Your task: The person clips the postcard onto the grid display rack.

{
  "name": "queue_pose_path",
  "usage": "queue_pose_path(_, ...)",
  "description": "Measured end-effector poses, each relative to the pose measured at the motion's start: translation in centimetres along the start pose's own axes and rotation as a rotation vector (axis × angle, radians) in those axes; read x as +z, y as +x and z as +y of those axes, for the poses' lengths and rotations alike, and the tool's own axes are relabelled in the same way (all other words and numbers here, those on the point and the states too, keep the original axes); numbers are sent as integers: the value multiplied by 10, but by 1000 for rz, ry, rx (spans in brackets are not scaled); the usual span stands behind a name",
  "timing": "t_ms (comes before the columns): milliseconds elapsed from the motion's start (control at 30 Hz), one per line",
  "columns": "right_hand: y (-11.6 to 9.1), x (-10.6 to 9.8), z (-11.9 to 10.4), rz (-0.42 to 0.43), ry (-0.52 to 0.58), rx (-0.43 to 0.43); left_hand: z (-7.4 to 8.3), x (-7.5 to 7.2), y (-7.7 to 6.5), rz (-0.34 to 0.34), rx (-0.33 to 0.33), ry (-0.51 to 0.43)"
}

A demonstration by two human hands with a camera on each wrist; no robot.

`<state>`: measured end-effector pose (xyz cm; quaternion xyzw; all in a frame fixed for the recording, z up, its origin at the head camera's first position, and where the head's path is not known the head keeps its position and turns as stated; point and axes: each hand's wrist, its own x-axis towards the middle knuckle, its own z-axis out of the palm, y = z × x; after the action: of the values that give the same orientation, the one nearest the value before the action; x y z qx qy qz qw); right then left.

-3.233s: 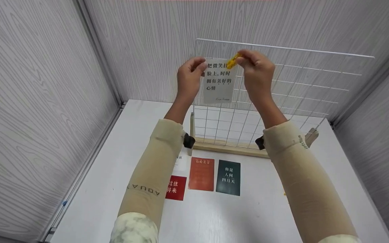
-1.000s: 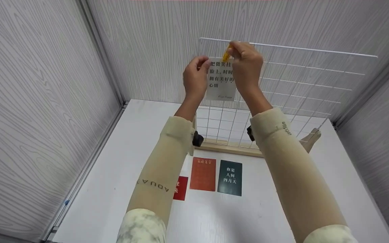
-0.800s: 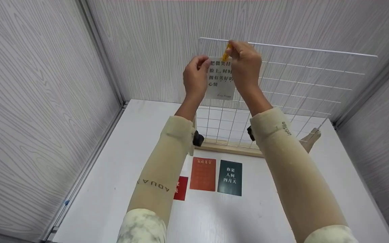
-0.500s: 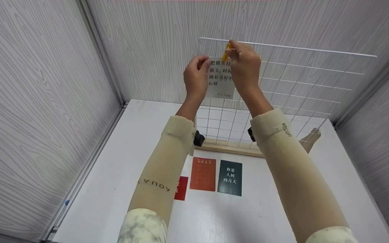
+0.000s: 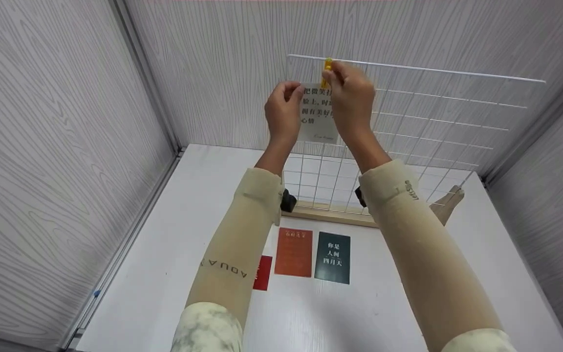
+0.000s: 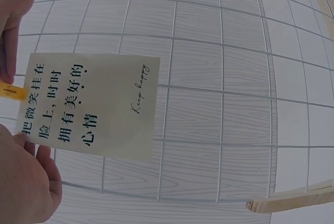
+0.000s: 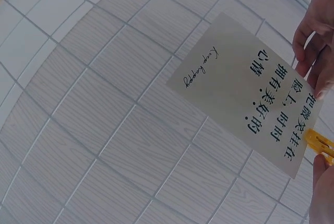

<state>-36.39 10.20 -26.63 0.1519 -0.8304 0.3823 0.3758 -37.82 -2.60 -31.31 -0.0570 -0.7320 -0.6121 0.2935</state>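
Note:
A pale card [image 5: 318, 115] printed with dark characters hangs in front of the white wire grid [image 5: 408, 115], near its upper left. My left hand [image 5: 282, 110] pinches the card's upper left corner between thumb and fingers. In my right hand [image 5: 354, 98] is a yellow clothespin [image 5: 328, 71], held by thumb and fingertips. The lower end of the clothespin [image 7: 317, 143] meets the card's top edge in the right wrist view, around its middle. In the left wrist view the card [image 6: 94, 104] lies close over the grid wires. The right hand covers the card's right side in the head view.
Below the grid, a wooden base [image 5: 330, 215] stands on the white table [image 5: 301, 318]. An orange-red card [image 5: 293, 252] and a dark green card [image 5: 333, 257] lie in front of it, with a red card [image 5: 263, 274] partly behind the left sleeve. Grey wood-patterned panels surround the table.
Both hands have shifted to bring the card and clothespin closer to the grid's top bar. The clothespin has turned more upright, and the right hand has moved left over the card.

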Motion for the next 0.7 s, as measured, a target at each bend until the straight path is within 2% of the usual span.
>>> queue_pose_path(367, -12, -11, 5, 37, 75, 10, -1, -2, -2, -2, -11, -16)
queue_pose_path(533, -29, -13, 13, 62, 88, -76, -4, -8, -3, 12, -3, -36)
queue_pose_path(700, -51, -18, 27, 66, 95, -151, -7, -17, -8, -11, -7, -31)
